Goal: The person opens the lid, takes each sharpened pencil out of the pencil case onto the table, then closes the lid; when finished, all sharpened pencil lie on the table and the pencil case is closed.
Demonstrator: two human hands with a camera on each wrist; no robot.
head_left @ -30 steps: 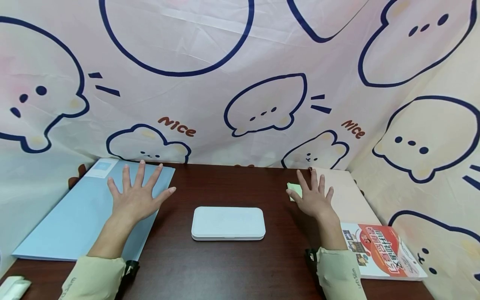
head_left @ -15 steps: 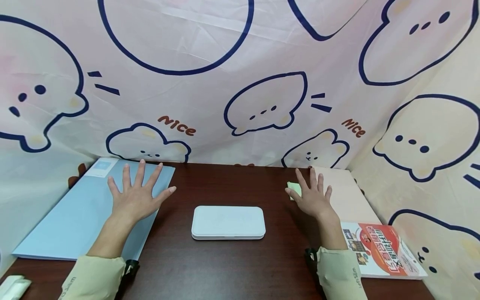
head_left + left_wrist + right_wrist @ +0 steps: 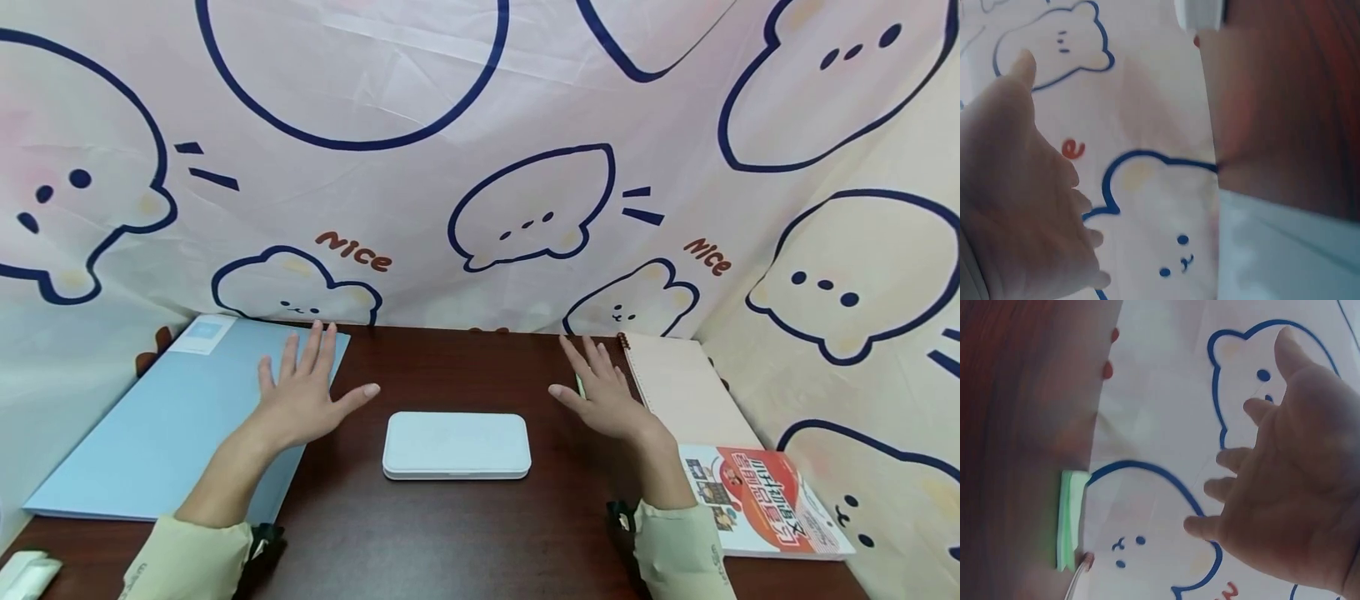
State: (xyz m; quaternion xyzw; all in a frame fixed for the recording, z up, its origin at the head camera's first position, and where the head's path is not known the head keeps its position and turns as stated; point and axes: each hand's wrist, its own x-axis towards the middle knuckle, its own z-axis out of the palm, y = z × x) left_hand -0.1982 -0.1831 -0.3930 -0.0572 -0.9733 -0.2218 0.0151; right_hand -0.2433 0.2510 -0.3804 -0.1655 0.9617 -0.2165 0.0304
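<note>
A white flat case with rounded corners (image 3: 456, 446) lies on the dark brown table between the two hands. My left hand (image 3: 303, 404) hovers over the right edge of a blue folder (image 3: 150, 442), its fingers straight and thumb spread towards the case. On the other side my right hand (image 3: 606, 402) holds nothing, fingers extended, thumb pointing left. Mostly behind it in the head view is a small light-green pad of folded or stacked paper (image 3: 1069, 519), plain to see in the right wrist view. Both palms are visible and bare in the wrist views.
A spiral notebook with a cream cover (image 3: 690, 392) lies at the right, with a red and white book (image 3: 772, 504) at its near end. A pale wrapped packet (image 3: 28, 575) sits at the front left. Cartoon-printed cloth (image 3: 420, 208) walls the table's back and sides.
Both hands have shifted inward, the left one to the right and the right one to the left. Their fingers are closer together than before. The case has stayed put.
</note>
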